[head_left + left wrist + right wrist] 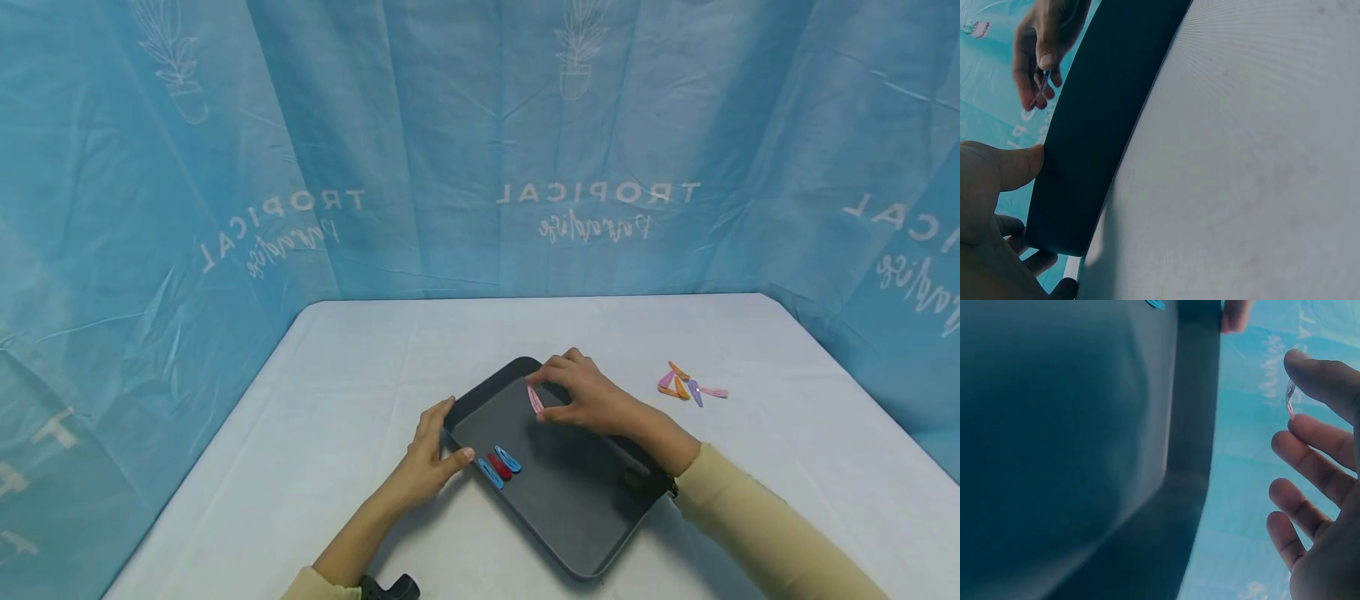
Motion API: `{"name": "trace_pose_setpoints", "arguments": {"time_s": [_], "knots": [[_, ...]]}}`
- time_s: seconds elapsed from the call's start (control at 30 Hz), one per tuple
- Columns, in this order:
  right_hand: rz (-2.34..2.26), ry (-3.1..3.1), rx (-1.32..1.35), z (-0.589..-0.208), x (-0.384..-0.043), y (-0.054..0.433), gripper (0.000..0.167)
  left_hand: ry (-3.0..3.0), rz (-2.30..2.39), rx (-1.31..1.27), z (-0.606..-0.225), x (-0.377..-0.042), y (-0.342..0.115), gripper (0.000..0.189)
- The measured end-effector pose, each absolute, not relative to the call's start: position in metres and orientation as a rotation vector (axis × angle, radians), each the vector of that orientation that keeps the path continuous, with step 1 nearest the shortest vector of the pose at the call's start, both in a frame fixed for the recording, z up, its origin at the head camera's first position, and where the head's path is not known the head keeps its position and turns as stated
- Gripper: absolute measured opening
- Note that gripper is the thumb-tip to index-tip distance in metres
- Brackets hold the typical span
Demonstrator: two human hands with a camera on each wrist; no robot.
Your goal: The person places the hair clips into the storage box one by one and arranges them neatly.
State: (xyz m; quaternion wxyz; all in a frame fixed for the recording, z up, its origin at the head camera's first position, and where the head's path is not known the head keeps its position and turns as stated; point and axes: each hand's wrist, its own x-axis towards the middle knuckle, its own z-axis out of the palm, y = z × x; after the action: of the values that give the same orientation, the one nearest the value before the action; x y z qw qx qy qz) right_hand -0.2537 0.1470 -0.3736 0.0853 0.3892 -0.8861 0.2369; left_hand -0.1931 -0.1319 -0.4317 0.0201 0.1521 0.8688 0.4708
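A dark grey tray (pixel 555 500) lies at an angle on the white table. My left hand (pixel 431 458) holds its far-left corner, thumb against one outer wall and fingers around the other; the left wrist view shows this thumb (pixel 1022 167) on the tray wall (pixel 1085 137). Above the tray, my right hand (pixel 588 396) pinches a pink snap hair clip (pixel 535 398) between thumb and index finger. The right wrist view catches the clip (pixel 1290 399) edge-on. Inside the tray by the left wall lie a blue clip (pixel 491 474), a red clip (pixel 499 467) and another blue clip (pixel 507 459), side by side.
On the table right of the tray sits a loose pile of orange, pink and purple hair clips (pixel 681 387). A blue printed curtain (pixel 450 150) hangs behind and beside the white tabletop (pixel 337 375). My right forearm crosses the tray's right wall.
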Motion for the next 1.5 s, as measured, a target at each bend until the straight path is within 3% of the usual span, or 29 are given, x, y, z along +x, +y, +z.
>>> {"name": "trace_pose_setpoints", "arguments": {"time_s": [1.5], "knots": [[0.491, -2.931, 1.446, -0.411, -0.25, 0.117, 0.044, 2.691, 1.47, 0.458, -0.433, -0.194, -0.131, 0.077]]}}
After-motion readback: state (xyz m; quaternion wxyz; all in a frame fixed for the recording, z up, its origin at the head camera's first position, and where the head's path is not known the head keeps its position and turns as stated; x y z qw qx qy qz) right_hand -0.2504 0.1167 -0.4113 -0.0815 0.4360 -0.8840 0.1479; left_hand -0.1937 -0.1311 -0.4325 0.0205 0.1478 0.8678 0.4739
